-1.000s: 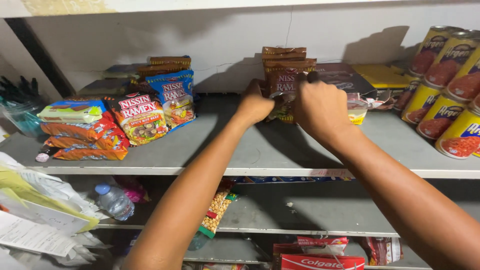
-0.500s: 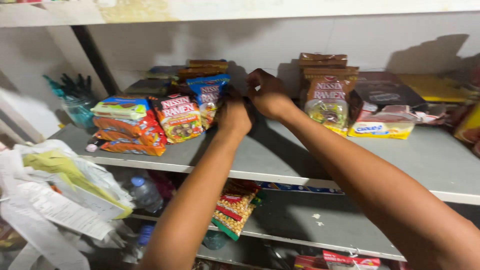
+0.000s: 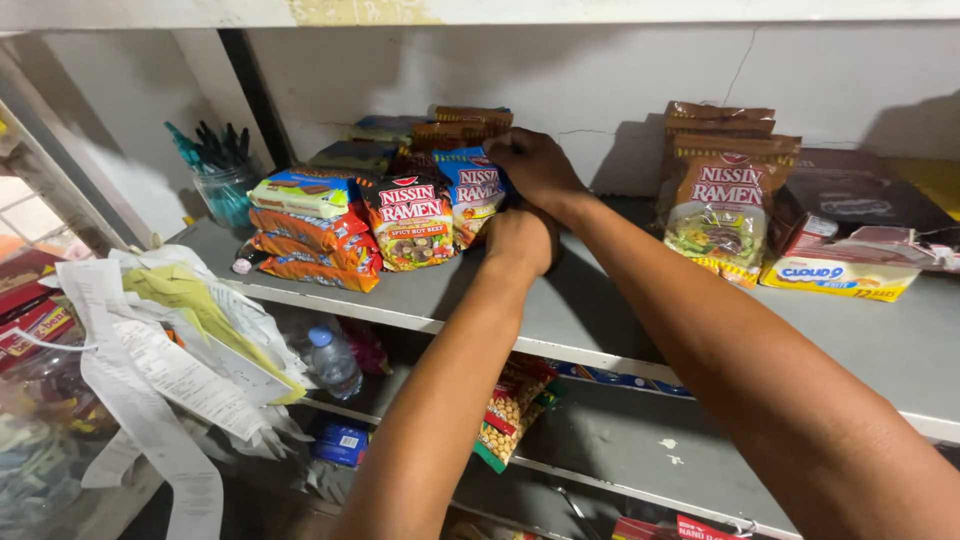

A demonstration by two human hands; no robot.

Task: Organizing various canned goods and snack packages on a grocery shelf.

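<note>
So this is a grey metal shelf (image 3: 330,300) against a cracked white wall, packed with snack stuff, seen from the head view only. Both arms reach in over the shelf. The right hand (image 3: 535,165) is on top of the blue plastic noodle packet (image 3: 472,195) that stands upright near the back, fingers curled over its top edge, so its grip is clenched on that packet. The left hand (image 3: 520,240) sits just below and in front of it, knuckles up, touching the packet's right side; can't tell whether that grip is actually closed on anything, the fingers are hidden. Right beside the blue packet stands a red noodle packet (image 3: 410,225), and left of that a stack of flat orange and blue wrapped biscuit packs (image 3: 305,235). Further left is a glass jar full of dark pens (image 3: 220,175). Off to the right, well apart, a clear noodle bag with brown top (image 3: 720,215) and a white and yellow box (image 3: 835,278). A bunch of loose paper receipts (image 3: 170,370) hangs at lower left, with a clear plastic bottle with blue cap (image 3: 330,360) on the shelf below.
</note>
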